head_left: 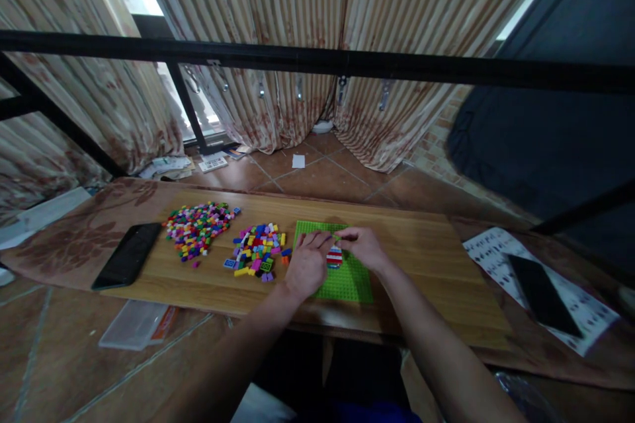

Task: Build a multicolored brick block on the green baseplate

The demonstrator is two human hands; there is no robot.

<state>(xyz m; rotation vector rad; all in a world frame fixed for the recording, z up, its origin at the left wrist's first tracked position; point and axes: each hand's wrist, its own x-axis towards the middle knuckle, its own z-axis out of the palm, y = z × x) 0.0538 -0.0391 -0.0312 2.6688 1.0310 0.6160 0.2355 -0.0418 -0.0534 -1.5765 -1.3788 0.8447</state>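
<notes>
A green studded baseplate (351,285) lies on the wooden board, with a small build of red and white toy bricks (335,257) near its middle. Over the plate's left part rests my left hand (308,266), its fingers stretched out toward the build and slightly apart. My right hand (366,249) comes in from the right, thumb and finger pinched at the build's far edge. A small greenish toy brick (337,236) shows at those fingertips, partly covered. The fingertips of both hands nearly meet there.
Left of the plate lies a pile of larger mixed bricks (258,250), then a heap of smaller ones (197,228). A black phone (127,256) sits at the board's left end. Another dark phone (543,294) lies on a printed sheet (496,244) at right. A black rail (317,56) crosses behind.
</notes>
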